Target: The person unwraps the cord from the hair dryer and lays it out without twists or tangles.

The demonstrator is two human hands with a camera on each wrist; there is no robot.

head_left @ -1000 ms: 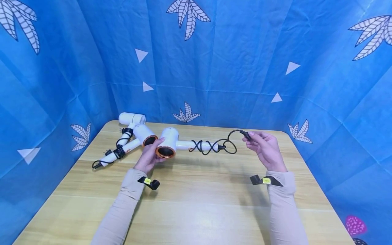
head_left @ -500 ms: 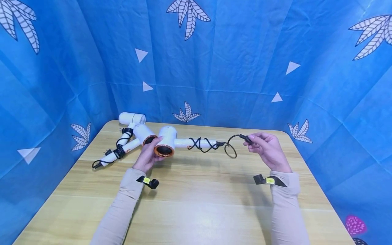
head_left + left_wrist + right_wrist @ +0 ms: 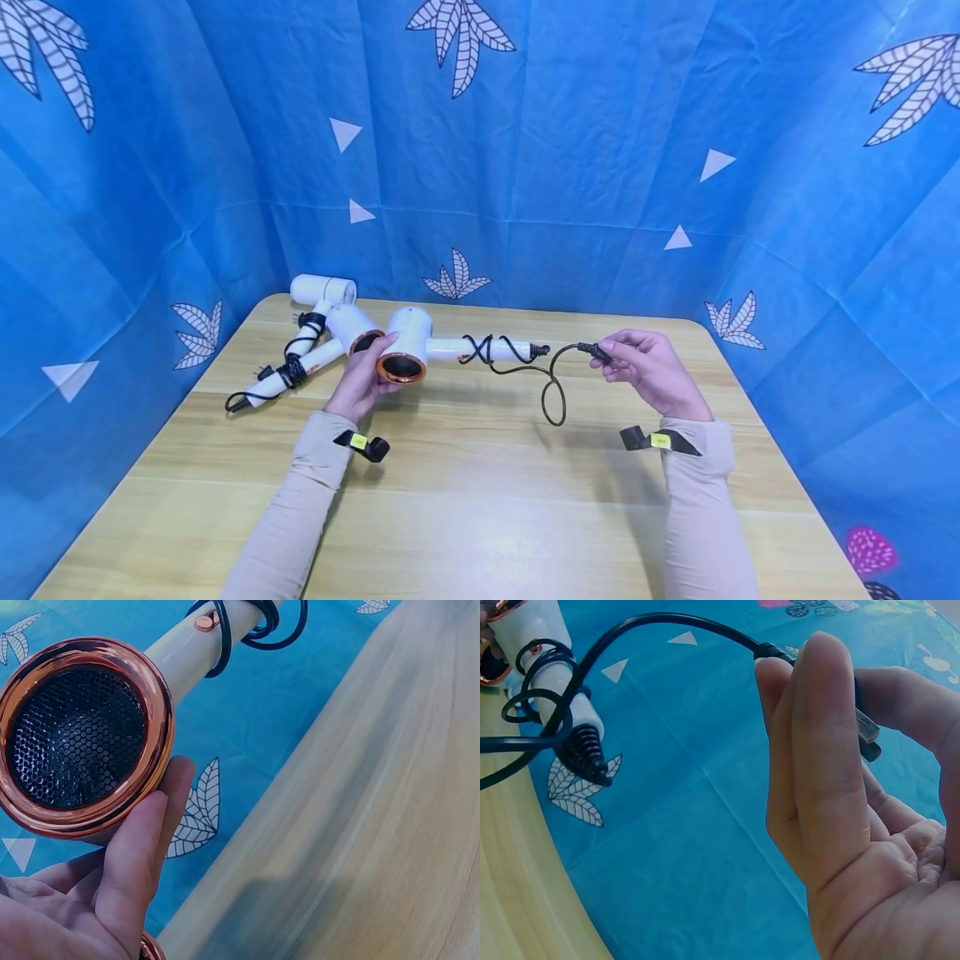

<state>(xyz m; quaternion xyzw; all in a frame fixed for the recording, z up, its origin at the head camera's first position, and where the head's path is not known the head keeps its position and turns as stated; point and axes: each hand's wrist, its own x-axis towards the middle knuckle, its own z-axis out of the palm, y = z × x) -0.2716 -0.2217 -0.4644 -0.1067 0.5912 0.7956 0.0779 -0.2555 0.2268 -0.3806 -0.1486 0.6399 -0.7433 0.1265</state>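
My left hand (image 3: 360, 385) grips a white hair dryer (image 3: 411, 327) by its head, thumb and fingers around the barrel. Its copper rim and dark honeycomb grille (image 3: 79, 739) show large in the left wrist view. The dryer's handle points right, with a black cord (image 3: 487, 350) wound loosely about it. Between thumb and fingertips my right hand (image 3: 648, 373) pinches the plug (image 3: 600, 351) at the cord's end; the prongs (image 3: 868, 735) stick out past the fingers in the right wrist view. A slack loop of cord (image 3: 555, 407) hangs between the handle and my right hand.
Two more white hair dryers lie at the table's back left, cords wrapped on their handles: a copper-rimmed one (image 3: 324, 355) right beside my left hand, and an all-white one (image 3: 322, 292) behind it. Blue patterned cloth (image 3: 615, 167) walls the wooden table (image 3: 480, 517) at back and sides.
A turn of cord has come off the end of the handle and now droops lower as a longer slack loop. My right hand has shifted slightly with the plug; the left hand barely moved.
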